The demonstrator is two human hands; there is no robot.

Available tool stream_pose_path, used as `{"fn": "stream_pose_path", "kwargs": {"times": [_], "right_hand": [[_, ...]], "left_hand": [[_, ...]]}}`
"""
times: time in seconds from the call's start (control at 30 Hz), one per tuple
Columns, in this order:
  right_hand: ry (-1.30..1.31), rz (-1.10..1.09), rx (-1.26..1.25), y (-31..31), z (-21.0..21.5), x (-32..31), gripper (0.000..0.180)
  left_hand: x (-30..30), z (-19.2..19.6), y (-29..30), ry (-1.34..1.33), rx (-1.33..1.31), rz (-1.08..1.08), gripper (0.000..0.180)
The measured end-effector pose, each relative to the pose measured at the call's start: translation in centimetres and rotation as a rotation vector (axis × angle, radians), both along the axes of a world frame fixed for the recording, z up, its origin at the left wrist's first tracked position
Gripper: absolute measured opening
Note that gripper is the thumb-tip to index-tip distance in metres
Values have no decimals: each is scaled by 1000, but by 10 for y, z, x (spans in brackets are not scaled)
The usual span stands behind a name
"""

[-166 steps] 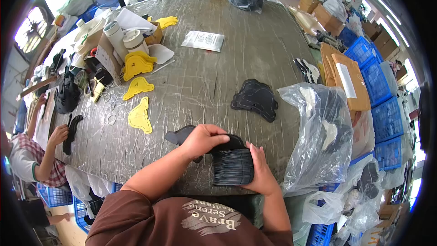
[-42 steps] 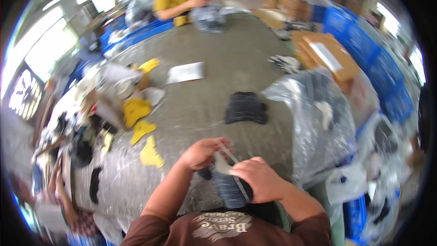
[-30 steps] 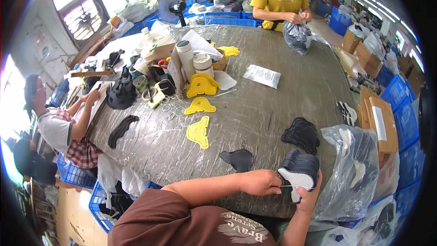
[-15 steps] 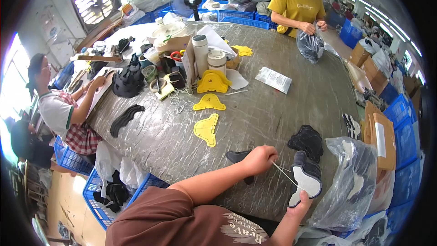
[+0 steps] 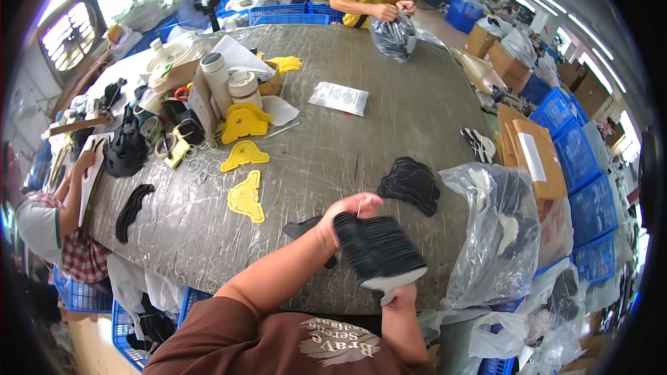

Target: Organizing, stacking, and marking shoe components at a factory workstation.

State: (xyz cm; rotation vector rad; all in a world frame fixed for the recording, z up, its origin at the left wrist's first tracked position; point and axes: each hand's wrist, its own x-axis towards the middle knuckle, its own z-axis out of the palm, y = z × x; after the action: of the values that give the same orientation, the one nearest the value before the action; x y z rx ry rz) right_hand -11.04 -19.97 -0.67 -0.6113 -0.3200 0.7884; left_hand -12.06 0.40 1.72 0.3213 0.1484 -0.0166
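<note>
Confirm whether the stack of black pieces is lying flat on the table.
No: both hands, left hand and right hand, hold the stack of black pieces up.

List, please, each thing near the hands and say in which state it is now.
left hand: on top of the stack, gripping it
right hand: holds the stack from below
stack of black pieces: bundled, lifted above the table edge
black pile: lying flat on the table
clear plastic bag: open, standing, partly filled
yellow templates: flat on the table
</note>
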Motion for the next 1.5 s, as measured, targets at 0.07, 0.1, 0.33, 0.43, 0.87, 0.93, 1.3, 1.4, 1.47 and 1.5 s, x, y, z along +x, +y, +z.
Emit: {"fn": "stream_pose_path", "kwargs": {"times": [0.07, 0.1, 0.33, 0.43, 0.87, 0.93, 1.3, 1.4, 1.47, 1.5], "right_hand": [[-20, 23, 42, 5, 28, 0, 96], [13, 92, 29, 5, 33, 1, 98], [-122, 228, 170, -7, -1, -5, 69], [-663, 51, -459, -9, -9, -8, 37], [75, -326, 268, -28, 21, 33, 79], [113, -296, 237, -25, 22, 22, 78], [-97, 373, 167, -1, 23, -5, 124], [-276, 127, 133, -14, -9, 1, 123], [-50, 24, 82, -30, 15, 13, 113], [-136, -82, -44, -32, 22, 19, 109]], "left_hand": [[-1, 10, -14, 204, 125, -78, 10], [-8, -4, -18, 53, 46, -112, 11], [-9, -40, -37, 240, 225, -486, 20], [-17, -29, -25, 37, 209, -485, 26], [-27, 17, 7, -308, 532, 537, 26], [-20, 6, 14, 119, 312, 499, 30], [8, -38, -35, 205, 250, -310, 20], [2, -28, -12, 149, 161, -284, 21], [-3, -16, 15, -256, 33, -168, 20], [-8, -5, 23, -244, 95, -201, 16]]}}
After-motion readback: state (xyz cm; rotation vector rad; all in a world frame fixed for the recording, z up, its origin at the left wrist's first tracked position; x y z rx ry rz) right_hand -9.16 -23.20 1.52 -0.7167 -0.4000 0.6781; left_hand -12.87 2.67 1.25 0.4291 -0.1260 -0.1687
